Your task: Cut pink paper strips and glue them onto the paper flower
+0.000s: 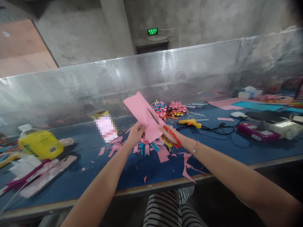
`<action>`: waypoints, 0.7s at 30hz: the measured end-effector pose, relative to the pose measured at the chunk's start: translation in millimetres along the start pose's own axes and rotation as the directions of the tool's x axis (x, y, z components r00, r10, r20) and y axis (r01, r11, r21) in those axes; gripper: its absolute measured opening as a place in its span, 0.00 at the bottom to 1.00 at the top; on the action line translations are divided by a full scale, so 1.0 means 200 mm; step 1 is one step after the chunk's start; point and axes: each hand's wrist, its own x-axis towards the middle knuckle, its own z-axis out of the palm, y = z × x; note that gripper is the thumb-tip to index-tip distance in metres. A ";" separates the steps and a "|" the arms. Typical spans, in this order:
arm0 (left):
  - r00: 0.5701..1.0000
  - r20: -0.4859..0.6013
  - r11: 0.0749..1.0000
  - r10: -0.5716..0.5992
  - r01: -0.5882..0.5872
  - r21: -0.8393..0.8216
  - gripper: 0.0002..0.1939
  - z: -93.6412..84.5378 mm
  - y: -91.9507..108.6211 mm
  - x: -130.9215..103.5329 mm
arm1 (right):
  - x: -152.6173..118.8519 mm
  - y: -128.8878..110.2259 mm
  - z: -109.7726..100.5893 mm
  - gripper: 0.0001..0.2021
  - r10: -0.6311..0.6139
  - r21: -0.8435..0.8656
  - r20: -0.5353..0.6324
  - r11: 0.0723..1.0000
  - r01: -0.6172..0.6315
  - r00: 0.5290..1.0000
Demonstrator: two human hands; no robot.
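My left hand (136, 134) grips the lower left edge of a pink paper sheet (139, 110), held tilted above the table. In my right hand (174, 134) is a pair of scissors with red-orange handles (176, 142). Their dark blades lie against the right part of the sheet, and the right fingertips touch the paper too. Whether the blades are parted is hard to make out. Beneath both hands lies a heap of pink, blue and yellow paper strips (144, 149), partly hidden by the sheet.
Pink scraps (187, 168) lie along the front. Behind are fringed paper flowers (176, 108) and a yellow glue gun (190, 123) with a black cord. A purple power strip (258, 132) is right; a yellow-liquid bottle (40, 143) and phone (48, 176) are left. A perforated metal screen (132, 78) borders the back.
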 end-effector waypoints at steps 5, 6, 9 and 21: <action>1.000 -0.018 0.999 -0.013 0.012 -0.046 0.12 -0.01 -0.02 0.02 | 0.01 0.00 0.01 0.16 0.037 -0.015 -0.060 0.999 -0.037 0.998; 0.999 -0.028 0.997 -0.027 0.025 -0.074 0.13 -0.01 -0.02 0.02 | 0.01 0.01 0.01 0.16 0.031 -0.016 -0.062 0.999 -0.032 0.998; 0.995 -0.049 0.972 -0.087 0.075 -0.221 0.15 -0.01 -0.03 0.02 | 0.02 0.02 0.00 0.16 0.021 -0.015 -0.060 1.000 -0.021 0.998; 0.983 -0.110 0.952 -0.150 0.113 -0.285 0.21 0.00 -0.04 0.03 | 0.02 0.03 0.01 0.17 0.052 0.050 0.003 0.997 -0.052 0.999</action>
